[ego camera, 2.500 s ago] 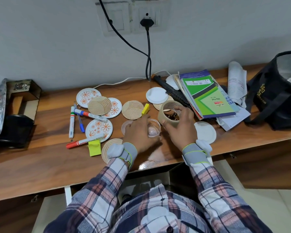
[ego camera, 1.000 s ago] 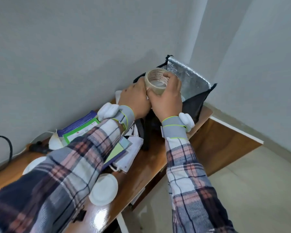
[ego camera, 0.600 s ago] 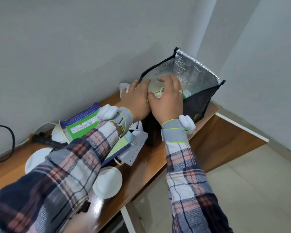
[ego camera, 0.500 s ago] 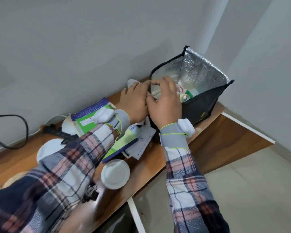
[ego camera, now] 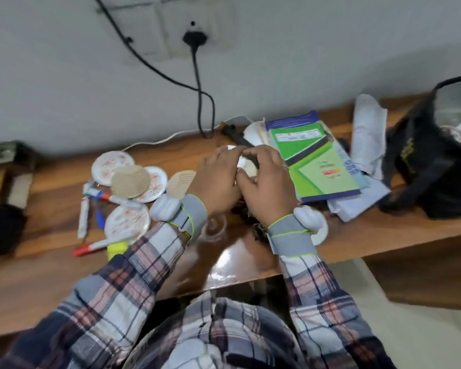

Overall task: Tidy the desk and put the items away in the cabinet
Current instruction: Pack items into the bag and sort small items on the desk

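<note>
Both my hands hover close together over the middle of the wooden desk. My left hand has relaxed fingers reaching onto a white disc. My right hand curves thumb and forefinger round the same disc; blur hides whether it grips. Left of them lie patterned plates, round wooden coasters, markers and a yellow sticky pad. A green notebook lies to the right. The tape roll is not in view.
An open black foil-lined bag stands at the desk's right end, with loose papers beside it. A black cable hangs from the wall socket. A dark box sits far left. A dark pile of clips lies under my wrists.
I carried the tape roll to the black bag and let it go inside. Both hands have come back, without the roll, to the middle of the desk.
</note>
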The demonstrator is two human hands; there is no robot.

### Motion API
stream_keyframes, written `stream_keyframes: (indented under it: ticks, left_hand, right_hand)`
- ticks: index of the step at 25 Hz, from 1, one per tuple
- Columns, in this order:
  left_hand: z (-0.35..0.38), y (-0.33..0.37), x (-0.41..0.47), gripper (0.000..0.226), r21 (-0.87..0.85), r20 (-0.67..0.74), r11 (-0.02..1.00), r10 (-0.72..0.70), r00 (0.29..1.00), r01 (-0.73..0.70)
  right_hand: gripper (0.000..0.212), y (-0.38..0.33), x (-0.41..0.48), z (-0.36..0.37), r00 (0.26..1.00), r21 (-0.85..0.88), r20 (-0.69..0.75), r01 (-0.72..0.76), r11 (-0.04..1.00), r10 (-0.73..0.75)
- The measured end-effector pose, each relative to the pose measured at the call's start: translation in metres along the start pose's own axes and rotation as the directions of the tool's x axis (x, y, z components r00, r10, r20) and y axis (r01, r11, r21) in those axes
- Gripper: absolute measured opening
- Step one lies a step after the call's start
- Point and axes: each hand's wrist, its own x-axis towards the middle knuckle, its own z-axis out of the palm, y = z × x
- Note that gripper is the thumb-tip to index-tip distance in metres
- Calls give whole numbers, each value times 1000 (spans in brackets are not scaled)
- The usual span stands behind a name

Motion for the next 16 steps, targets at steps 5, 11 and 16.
stream_keyframes:
  ticks: [5, 11, 16]
  left_hand:
    - [3, -61, -69, 75, -86, -26, 988, -134, 991, 132]
    - [31, -71, -93, 93, -184, -12, 975, -127, 992, 123]
    - [52, -66, -85, 95, -236, 39, 966, -102, 994, 108]
  right_hand:
    - [23, -8, -26, 36, 987, -28, 129, 98, 995, -94]
    - [31, 34, -54, 25, 990, -210, 104, -72, 975, 95]
    - [57, 57, -66, 21, 963, -392, 148, -153, 907, 227]
